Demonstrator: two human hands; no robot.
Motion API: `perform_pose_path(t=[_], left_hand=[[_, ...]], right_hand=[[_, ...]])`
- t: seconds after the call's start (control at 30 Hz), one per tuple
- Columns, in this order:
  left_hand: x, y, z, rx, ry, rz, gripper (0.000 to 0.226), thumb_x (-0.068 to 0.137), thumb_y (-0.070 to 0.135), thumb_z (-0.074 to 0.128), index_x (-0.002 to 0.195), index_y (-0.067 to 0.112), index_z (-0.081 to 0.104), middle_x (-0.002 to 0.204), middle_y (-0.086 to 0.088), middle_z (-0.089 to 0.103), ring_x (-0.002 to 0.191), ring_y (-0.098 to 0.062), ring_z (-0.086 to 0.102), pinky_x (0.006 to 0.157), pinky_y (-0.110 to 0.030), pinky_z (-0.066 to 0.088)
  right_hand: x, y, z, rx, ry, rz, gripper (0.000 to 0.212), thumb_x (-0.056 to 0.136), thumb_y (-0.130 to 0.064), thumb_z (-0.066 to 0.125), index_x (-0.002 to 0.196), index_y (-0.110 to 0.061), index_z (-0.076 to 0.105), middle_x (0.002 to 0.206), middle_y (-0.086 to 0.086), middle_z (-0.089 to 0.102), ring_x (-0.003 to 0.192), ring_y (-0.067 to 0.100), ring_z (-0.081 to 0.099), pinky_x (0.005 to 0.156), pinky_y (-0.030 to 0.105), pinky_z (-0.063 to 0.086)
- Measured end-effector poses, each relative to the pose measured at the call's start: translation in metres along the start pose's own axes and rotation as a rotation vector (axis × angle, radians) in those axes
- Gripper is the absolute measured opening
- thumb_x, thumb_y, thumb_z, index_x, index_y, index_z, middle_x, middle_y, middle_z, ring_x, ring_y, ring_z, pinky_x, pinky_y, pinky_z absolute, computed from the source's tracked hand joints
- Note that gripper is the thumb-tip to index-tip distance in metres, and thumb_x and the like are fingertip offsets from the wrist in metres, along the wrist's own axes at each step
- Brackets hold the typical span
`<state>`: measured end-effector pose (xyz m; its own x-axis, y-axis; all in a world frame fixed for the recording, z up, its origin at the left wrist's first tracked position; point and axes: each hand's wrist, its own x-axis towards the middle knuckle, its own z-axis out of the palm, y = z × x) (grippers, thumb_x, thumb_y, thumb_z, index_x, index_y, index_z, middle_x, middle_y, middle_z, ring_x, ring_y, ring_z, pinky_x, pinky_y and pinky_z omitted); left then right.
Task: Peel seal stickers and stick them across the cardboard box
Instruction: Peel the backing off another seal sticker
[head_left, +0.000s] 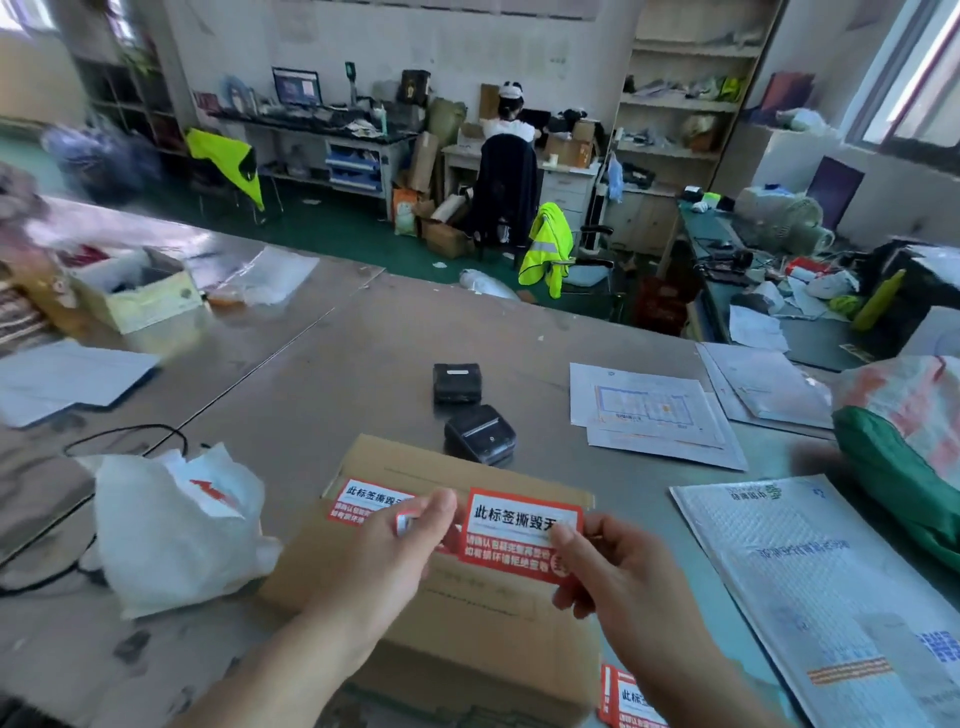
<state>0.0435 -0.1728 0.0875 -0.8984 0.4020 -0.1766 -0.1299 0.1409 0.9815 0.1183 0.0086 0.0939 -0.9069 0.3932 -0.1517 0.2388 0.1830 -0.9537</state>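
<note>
Above box (467, 613), hands (384, 561) apparently pinch sticker (519, 530).

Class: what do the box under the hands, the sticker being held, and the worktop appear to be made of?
Box: brown corrugated cardboard, matte, with a folded flap crease. Held sticker: probably coated paper or film, red-and-white print with a slight sheen. Worktop: looks like sheet metal, grey, dully reflective, with a visible panel seam.

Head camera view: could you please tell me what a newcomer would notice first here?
First, the red seal sticker held between the left hand and the right hand, just above the cardboard box. Another sticker is already on the box's far left corner. Beyond it, two black printers sit mid-table.
</note>
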Motion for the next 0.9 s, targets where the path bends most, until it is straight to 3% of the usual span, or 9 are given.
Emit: perform_pose_path(t=[0.1, 0.2, 0.27, 0.37, 0.43, 0.6, 0.7, 0.8, 0.9], left_hand=[[0.004, 0.003, -0.014, 0.147, 0.090, 0.075, 0.026, 0.086, 0.040, 0.065, 0.087, 0.016, 0.075, 0.062, 0.023, 0.069, 0.059, 0.014, 0.060, 0.053, -0.006, 0.039], [0.013, -0.005, -0.030, 0.310, 0.181, 0.070, 0.018, 0.081, 0.039, 0.075, 0.075, 0.021, 0.073, 0.072, 0.025, 0.071, 0.069, 0.012, 0.062, 0.056, -0.004, 0.041], [0.022, -0.012, -0.039, 0.409, 0.181, 0.043, 0.024, 0.078, 0.052, 0.072, 0.073, 0.029, 0.070, 0.073, 0.023, 0.071, 0.070, 0.006, 0.064, 0.060, -0.011, 0.048], [0.035, -0.023, -0.053, 0.497, 0.142, 0.043, 0.035, 0.072, 0.069, 0.061, 0.082, 0.036, 0.069, 0.074, 0.018, 0.072, 0.069, -0.004, 0.068, 0.069, -0.036, 0.059], [0.040, -0.024, -0.058, 0.462, 0.116, 0.076, 0.031, 0.076, 0.064, 0.062, 0.082, 0.034, 0.069, 0.075, 0.018, 0.072, 0.069, -0.005, 0.067, 0.069, -0.035, 0.056], [0.054, -0.025, -0.070, 0.113, -0.091, 0.035, 0.030, 0.088, 0.043, 0.066, 0.076, 0.017, 0.070, 0.079, 0.004, 0.076, 0.069, -0.004, 0.066, 0.067, -0.020, 0.042], [0.060, -0.027, -0.073, 0.062, -0.145, 0.040, 0.029, 0.092, 0.035, 0.063, 0.082, 0.009, 0.068, 0.071, 0.005, 0.072, 0.055, 0.001, 0.057, 0.055, -0.010, 0.038], [0.067, -0.027, -0.073, 0.045, -0.197, 0.041, 0.036, 0.090, 0.044, 0.064, 0.075, 0.011, 0.061, 0.060, 0.010, 0.063, 0.051, 0.000, 0.050, 0.057, -0.021, 0.034], [0.073, -0.026, -0.073, 0.026, -0.262, 0.037, 0.045, 0.079, 0.058, 0.061, 0.077, 0.014, 0.062, 0.069, 0.006, 0.068, 0.063, -0.007, 0.059, 0.067, -0.031, 0.037]], right_hand=[[0.005, -0.005, 0.015, -0.099, 0.017, 0.003, 0.014, 0.095, -0.021, 0.065, 0.086, -0.014, 0.072, 0.059, 0.000, 0.072, 0.049, 0.009, 0.063, 0.052, 0.023, 0.048], [0.011, -0.008, 0.030, -0.190, 0.057, 0.014, 0.012, 0.093, -0.025, 0.066, 0.086, -0.017, 0.071, 0.056, -0.004, 0.071, 0.044, 0.003, 0.059, 0.049, 0.016, 0.045], [0.015, -0.010, 0.040, -0.248, 0.088, 0.010, 0.012, 0.093, -0.026, 0.068, 0.084, -0.018, 0.070, 0.058, -0.005, 0.072, 0.044, 0.003, 0.061, 0.046, 0.014, 0.044], [0.019, -0.012, 0.054, -0.328, 0.139, -0.002, 0.012, 0.091, -0.027, 0.069, 0.081, -0.022, 0.068, 0.062, -0.005, 0.074, 0.048, 0.005, 0.065, 0.044, 0.010, 0.042], [0.022, -0.016, 0.061, -0.346, 0.168, 0.017, 0.012, 0.091, -0.029, 0.069, 0.080, -0.024, 0.067, 0.064, -0.005, 0.074, 0.049, 0.005, 0.066, 0.043, 0.010, 0.042], [0.031, -0.019, 0.072, -0.400, 0.244, 0.029, 0.015, 0.090, -0.034, 0.069, 0.077, -0.028, 0.065, 0.065, -0.008, 0.074, 0.052, 0.003, 0.066, 0.048, 0.014, 0.043], [0.036, -0.018, 0.076, -0.428, 0.259, 0.053, 0.018, 0.091, -0.037, 0.067, 0.076, -0.028, 0.066, 0.066, -0.007, 0.074, 0.054, 0.002, 0.066, 0.044, 0.010, 0.039], [0.039, -0.016, 0.076, -0.469, 0.275, 0.081, 0.021, 0.094, -0.039, 0.063, 0.078, -0.027, 0.067, 0.069, -0.005, 0.074, 0.059, 0.006, 0.068, 0.047, 0.015, 0.042], [0.043, -0.016, 0.073, -0.482, 0.281, 0.092, 0.026, 0.094, -0.038, 0.062, 0.075, -0.023, 0.070, 0.069, -0.004, 0.074, 0.057, 0.008, 0.068, 0.055, 0.021, 0.052]])
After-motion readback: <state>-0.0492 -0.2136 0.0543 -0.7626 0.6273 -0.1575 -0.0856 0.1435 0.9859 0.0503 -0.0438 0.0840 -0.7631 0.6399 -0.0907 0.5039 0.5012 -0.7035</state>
